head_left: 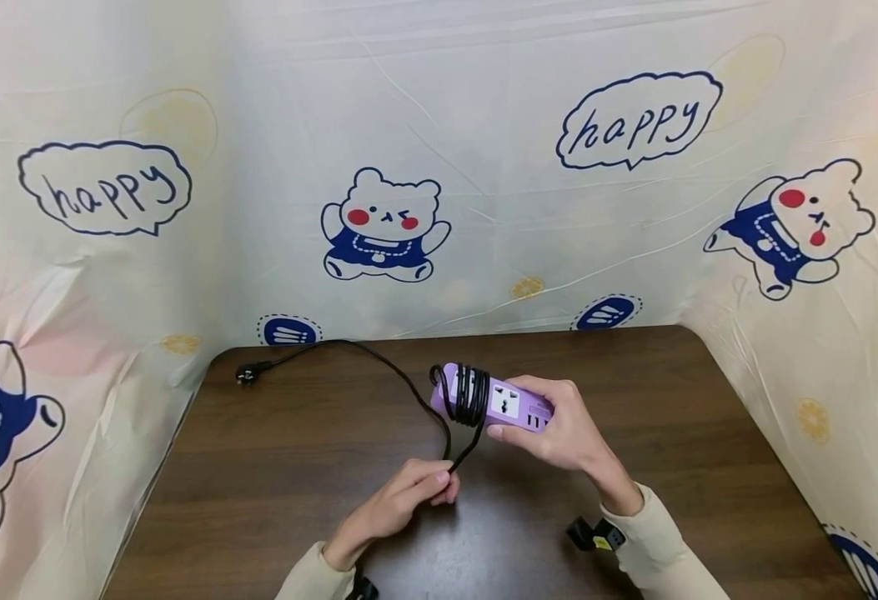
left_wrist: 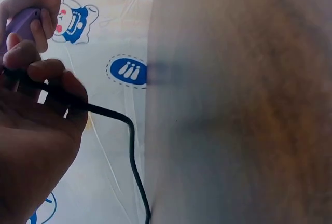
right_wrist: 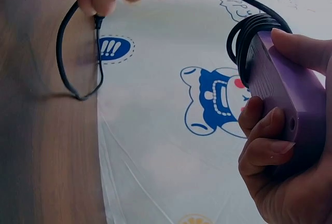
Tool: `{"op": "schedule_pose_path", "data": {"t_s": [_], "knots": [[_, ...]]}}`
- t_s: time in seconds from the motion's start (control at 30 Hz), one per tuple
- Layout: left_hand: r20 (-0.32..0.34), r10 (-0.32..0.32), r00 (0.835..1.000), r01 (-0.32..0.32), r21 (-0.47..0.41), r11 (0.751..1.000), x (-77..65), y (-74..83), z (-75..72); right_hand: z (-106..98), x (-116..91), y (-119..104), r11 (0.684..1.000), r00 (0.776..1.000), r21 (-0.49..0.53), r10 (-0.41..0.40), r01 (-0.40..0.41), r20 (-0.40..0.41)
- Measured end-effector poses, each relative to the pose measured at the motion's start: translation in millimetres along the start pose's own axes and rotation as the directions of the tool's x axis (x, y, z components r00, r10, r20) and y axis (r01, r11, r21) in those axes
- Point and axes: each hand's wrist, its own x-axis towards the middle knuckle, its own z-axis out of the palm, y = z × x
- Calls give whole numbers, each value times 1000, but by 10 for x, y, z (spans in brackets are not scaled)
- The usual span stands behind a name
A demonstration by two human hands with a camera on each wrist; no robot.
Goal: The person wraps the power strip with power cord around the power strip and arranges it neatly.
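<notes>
A purple power strip (head_left: 505,400) with a white socket face and USB ports is held by its right end in my right hand (head_left: 564,425). Several turns of its black cord (head_left: 472,397) wrap the strip's left half. My left hand (head_left: 406,500) pinches the cord below the strip, where a short length runs taut from the windings. From there the loose cord curves up and left across the table to its plug (head_left: 247,372). In the right wrist view, fingers (right_wrist: 259,151) curl round the purple strip (right_wrist: 295,89). The left wrist view shows the cord (left_wrist: 111,112) passing through the left hand (left_wrist: 41,115).
The dark wooden table (head_left: 258,500) ends at a pale curtain (head_left: 484,125) printed with bears, which hangs at the back and both sides. A black wrist device (head_left: 594,535) sits by the right sleeve.
</notes>
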Motion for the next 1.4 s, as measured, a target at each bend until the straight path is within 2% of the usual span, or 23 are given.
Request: {"op": "schedule_pose_path", "data": {"t_s": [0.13, 0.23, 0.53, 0.7, 0.83, 1.0, 1.17, 1.27, 1.4], "knots": [[23, -46, 999, 45, 44, 998, 35, -6, -30, 10, -7, -45, 1000, 1000, 15, -8, 8, 26], [6, -78, 997, 78, 77, 994, 54, -23, -44, 31, -14, -67, 1000, 999, 28, -9, 8, 43], [-111, -129, 985, 150, 209, 966, 113, -80, -114, 113, -56, -78, 998, 994, 53, 24, -30, 106], [-190, -169, 967, 216, 265, 940, 119, -78, -140, 130, -63, -114, 1000, 989, 24, 7, -10, 145], [-221, -143, 965, 206, 294, 933, 128, -58, -158, 114, -53, -107, 999, 983, 30, -40, 35, 179], [-250, -64, 966, 137, 288, 948, 142, -66, -175, 91, -59, -71, 994, 971, 67, -101, 88, 216], [-287, 18, 958, 79, 323, 943, 157, -112, -217, 71, -64, -57, 986, 964, 91, -153, 136, 219], [-296, 30, 955, 81, 354, 932, 170, -129, -251, 56, -59, -58, 981, 961, 115, -179, 157, 209], [-322, 14, 947, 124, 402, 907, 190, -175, -289, 42, -45, -70, 973, 956, 144, -209, 181, 207]]}}
